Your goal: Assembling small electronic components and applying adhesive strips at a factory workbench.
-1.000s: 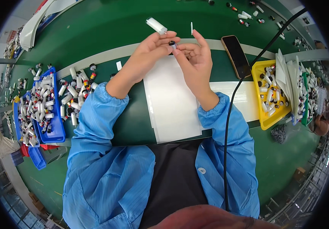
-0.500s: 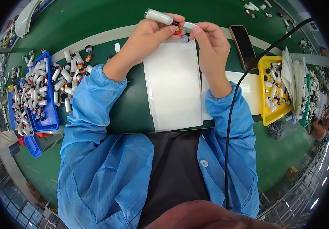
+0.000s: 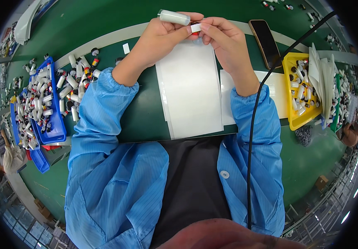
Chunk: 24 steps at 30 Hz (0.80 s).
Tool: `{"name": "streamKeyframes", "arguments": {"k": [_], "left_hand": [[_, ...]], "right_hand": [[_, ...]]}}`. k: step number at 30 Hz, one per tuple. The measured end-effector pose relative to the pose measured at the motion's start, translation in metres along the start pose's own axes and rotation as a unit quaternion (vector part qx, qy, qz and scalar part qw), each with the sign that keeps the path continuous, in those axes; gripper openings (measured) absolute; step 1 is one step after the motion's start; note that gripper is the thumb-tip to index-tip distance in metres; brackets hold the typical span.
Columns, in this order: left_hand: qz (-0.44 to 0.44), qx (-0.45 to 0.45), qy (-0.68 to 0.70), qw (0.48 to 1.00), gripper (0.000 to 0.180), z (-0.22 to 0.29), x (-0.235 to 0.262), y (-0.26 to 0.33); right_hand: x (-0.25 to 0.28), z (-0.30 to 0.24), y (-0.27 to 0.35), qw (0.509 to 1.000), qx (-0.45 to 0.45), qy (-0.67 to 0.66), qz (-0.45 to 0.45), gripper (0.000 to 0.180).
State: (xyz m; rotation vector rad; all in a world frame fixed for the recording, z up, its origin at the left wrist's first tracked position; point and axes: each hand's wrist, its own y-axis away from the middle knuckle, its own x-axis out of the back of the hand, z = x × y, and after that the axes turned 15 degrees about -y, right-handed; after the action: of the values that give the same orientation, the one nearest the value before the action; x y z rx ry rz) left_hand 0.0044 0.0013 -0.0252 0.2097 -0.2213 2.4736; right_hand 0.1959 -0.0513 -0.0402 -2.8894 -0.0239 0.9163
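Above the far end of a stack of white sheets, my left hand is closed on a white cylindrical part. The cylinder points to the left. Past my left fingertips, a bit of its red end shows. My right hand pinches a small white label between thumb and forefinger. The label lies over the red end and seems to touch it, though my fingers hide part of the contact. A pale round piece hangs just below, partly covered by my fingers.
Blue trays heaped with similar white parts stand at left, with loose parts beside them. At right are a phone, a yellow tray of parts and upright white sheets. A black cable crosses in front of my right sleeve.
My right hand has shifted slightly, bringing the label leftward and down over the red end. My left hand still holds the cylindrical part in nearly the same place.
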Motion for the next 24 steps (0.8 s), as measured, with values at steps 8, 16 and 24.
{"name": "streamKeyframes", "arguments": {"k": [8,16,24], "left_hand": [[0.006,-0.022,0.021,1.0,0.035,0.003,-0.001,0.002],[0.057,-0.021,0.012,0.998,0.036,0.008,-0.002,0.0],[0.021,-0.037,0.13,0.991,0.038,0.008,0.002,-0.003]], "right_hand": [[-0.018,0.0,0.006,0.991,0.082,0.086,0.063,0.014],[-0.031,0.015,0.006,0.932,0.31,0.169,0.085,0.019],[-0.011,0.011,0.003,0.912,0.295,0.285,0.012,0.017]]}}
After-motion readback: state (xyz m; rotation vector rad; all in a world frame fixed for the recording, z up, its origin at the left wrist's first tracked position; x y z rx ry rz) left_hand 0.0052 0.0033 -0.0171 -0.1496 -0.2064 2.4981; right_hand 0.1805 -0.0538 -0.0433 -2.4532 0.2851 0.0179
